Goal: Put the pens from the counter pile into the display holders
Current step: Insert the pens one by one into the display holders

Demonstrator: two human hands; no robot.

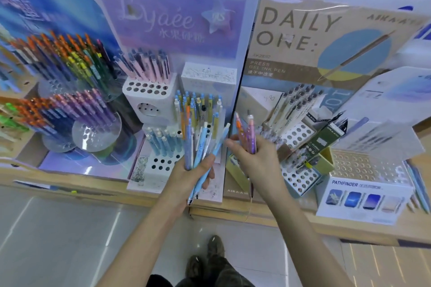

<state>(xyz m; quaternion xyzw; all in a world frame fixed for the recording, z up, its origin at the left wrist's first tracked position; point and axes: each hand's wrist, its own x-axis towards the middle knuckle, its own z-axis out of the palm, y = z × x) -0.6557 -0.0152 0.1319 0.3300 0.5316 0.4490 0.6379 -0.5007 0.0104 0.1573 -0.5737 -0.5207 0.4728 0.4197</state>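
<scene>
Plainly both hands are loaded: the left hand [196,171] is curled round a fanned bunch of blue pens [203,142], thumb across the barrels; the right hand [255,158] grips a smaller cluster of pink and orange pens [246,133], its forefinger stretched toward the left bunch. Both bundles stand roughly upright, clicker ends up and away from the person, tips down past the palms, so their long axes already run close to the line of the holes they must enter; the blue bunch leans a little rightward. No loose pile shows on the wooden counter [349,228]; the unplaced pens in view are those in the hands. The low white holder [163,163] lies just left of and beyond the left hand, several front holes dark and free, light-blue pens standing behind; the upper white holder [145,89] sits farther back, pink pens in its rear rows. The perforated holder [296,134] with cream pens lies just beyond the right hand — nearer that hand than the left. I judge the blue pens belong in the low holder, nearest the left hand.
</scene>
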